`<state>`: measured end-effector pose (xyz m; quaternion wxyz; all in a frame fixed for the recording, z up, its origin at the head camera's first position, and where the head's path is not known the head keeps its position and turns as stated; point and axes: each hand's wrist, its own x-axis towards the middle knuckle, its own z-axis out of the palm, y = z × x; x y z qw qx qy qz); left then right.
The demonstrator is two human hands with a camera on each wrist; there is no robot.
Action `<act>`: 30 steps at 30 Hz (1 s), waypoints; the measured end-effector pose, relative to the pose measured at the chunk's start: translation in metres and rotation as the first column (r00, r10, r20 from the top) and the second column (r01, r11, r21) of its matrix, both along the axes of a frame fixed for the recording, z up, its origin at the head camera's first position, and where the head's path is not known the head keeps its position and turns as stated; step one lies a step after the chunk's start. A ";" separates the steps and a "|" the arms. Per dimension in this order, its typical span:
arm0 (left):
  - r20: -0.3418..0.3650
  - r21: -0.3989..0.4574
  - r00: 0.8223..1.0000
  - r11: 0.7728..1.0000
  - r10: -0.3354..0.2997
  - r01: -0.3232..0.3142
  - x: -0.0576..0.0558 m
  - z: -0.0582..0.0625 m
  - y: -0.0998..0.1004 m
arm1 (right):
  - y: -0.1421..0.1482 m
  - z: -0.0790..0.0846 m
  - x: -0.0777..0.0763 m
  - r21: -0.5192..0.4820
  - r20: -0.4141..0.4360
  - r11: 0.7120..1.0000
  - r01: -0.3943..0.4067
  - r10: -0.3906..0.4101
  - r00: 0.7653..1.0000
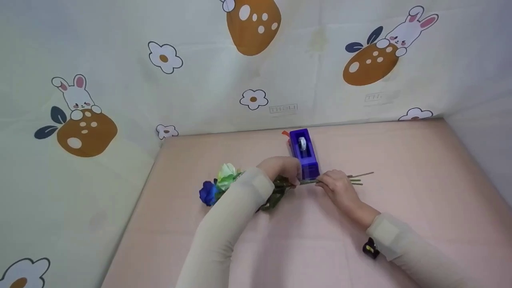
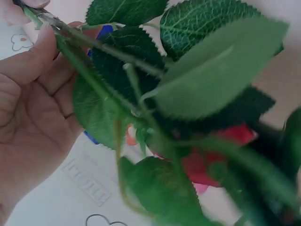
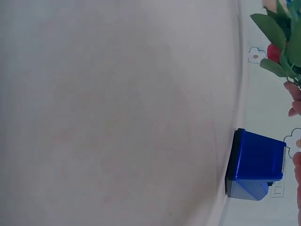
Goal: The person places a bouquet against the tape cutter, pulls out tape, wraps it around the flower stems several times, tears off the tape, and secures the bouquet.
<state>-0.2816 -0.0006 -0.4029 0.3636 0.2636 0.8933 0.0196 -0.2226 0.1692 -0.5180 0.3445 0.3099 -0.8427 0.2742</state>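
Note:
Artificial roses lie in a bunch across the table: a blue rose (image 1: 208,193) and a pale green-white rose (image 1: 227,175) show at the left, and a red rose (image 2: 200,165) appears among dark leaves in the left wrist view. My left hand (image 1: 282,167) pinches the stems below the leaves, thumb against fingers. Farther down, my right hand (image 1: 340,190) grips the same stems, whose bare ends (image 1: 366,174) stick out to its right. Just behind the stems stands a blue-purple tape dispenser (image 1: 309,161) with a tape roll (image 1: 303,144), its front close to both hands.
Beside the dispenser's far end is a small orange-red item (image 1: 285,133). A small black object (image 1: 371,249) with a yellow mark lies by the right sleeve. The pink table (image 1: 192,248) meets a printed wall covering (image 1: 208,88) at the back and left.

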 end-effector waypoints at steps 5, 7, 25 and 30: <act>-0.114 0.073 0.993 0.997 0.037 -0.029 0.005 -0.009 -0.002 | -0.001 0.002 0.001 0.012 0.049 1.000 0.029 -0.030 0.998; -0.171 0.100 0.985 0.995 0.024 -0.007 0.008 -0.012 -0.002 | 0.000 0.005 0.003 0.021 0.087 0.998 0.057 -0.059 0.994; -0.453 0.114 0.885 0.978 -0.103 0.172 0.028 -0.031 -0.008 | 0.001 0.018 0.002 0.106 0.490 0.993 0.058 -0.103 0.866; -0.175 0.193 0.984 0.981 0.020 0.014 0.017 -0.024 -0.008 | -0.002 0.013 0.004 0.058 0.374 0.992 0.110 -0.123 0.919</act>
